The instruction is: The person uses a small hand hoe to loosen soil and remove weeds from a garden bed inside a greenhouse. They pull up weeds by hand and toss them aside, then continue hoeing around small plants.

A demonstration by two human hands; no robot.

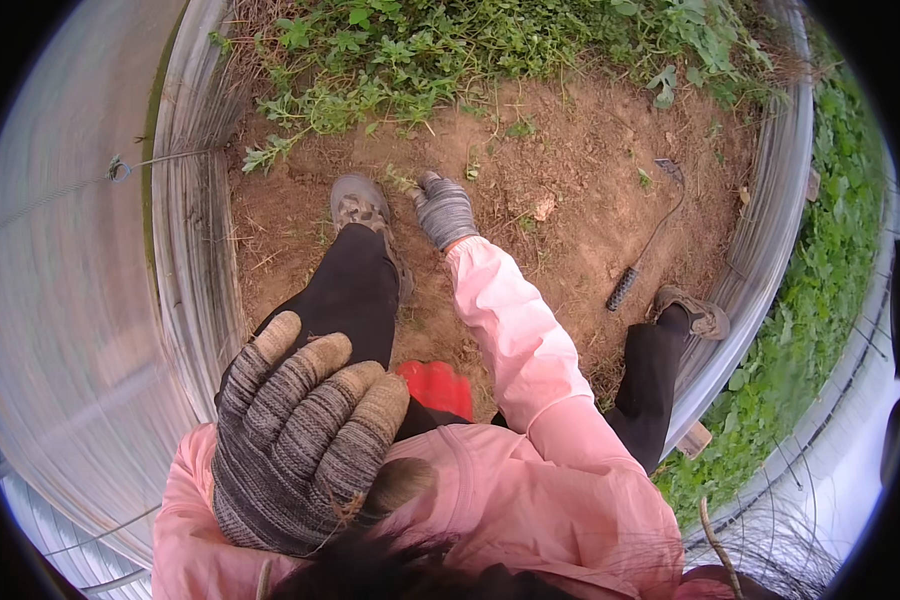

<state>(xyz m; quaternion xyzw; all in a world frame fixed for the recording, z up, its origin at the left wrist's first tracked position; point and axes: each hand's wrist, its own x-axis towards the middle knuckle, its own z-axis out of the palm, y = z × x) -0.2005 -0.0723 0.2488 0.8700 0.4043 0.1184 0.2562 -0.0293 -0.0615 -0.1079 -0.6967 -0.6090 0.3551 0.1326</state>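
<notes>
My right hand [444, 211], in a grey knitted glove, is low over bare brown soil [570, 202] just right of my forward shoe [360, 201]. Its fingers are curled on a small weed sprig [400, 180], whose leafy end sticks out to the left. Close to the camera, my left hand [300, 442] is raised before my chest in a striped knitted glove with tan fingertips. Its fingers stretch out slightly apart, and no held thing shows; the palm is hidden. A long-necked hand hoe [652, 240] with a dark grip lies on the soil to the right.
Dense green weeds [435, 52] cover the ground ahead. Plastic sheeting [195, 172] rises on the left, and another sheet [784, 202] curves along the right, with green plants [832, 225] beyond. Between my legs is a red object [439, 386], partly hidden. A cord [172, 157] meets the left sheeting.
</notes>
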